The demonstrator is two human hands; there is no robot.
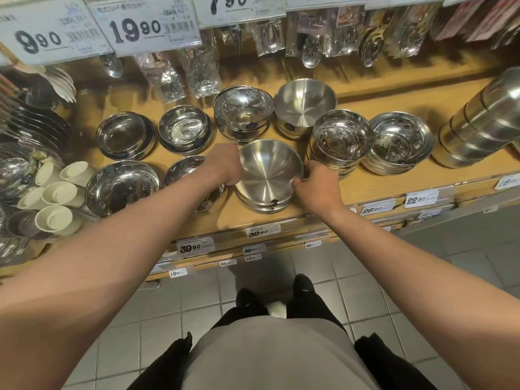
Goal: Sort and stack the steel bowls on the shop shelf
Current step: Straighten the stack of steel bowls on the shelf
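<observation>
Both hands — left hand [225,164], right hand [318,181] — apparently grip the brushed bowl [268,170] between curled fingers.

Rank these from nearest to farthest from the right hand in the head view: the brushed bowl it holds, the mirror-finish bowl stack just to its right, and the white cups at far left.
1. Brushed bowl: centre front of the shelf, held by the right hand at its right rim.
2. Mirror-finish bowl stack: just right of that hand.
3. White cups: far left end of the shelf.
</observation>
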